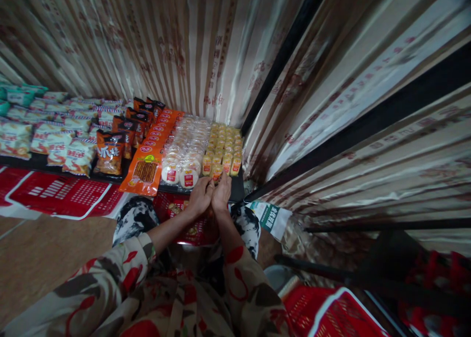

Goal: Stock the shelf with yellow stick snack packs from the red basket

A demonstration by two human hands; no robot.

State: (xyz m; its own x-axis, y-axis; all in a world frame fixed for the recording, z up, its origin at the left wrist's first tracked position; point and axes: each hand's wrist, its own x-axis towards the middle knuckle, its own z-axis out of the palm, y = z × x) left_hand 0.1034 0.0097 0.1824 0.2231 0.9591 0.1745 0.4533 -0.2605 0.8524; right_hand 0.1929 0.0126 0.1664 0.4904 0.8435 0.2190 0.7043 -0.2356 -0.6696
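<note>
My left hand and my right hand are pressed side by side at the front edge of a low black shelf. Both reach the front row of small yellow snack packets. Their fingertips touch a yellow packet, and the fingers look curled together. Round white wrapped cakes lie just left of the yellow packets. Orange flat packs lie further left. A red basket holding packets sits under my forearms.
Dark orange bags and white snack bags fill the shelf's left part. Striped plastic sheeting hangs behind and on the right. Red baskets lie on the floor at left, another red basket at lower right.
</note>
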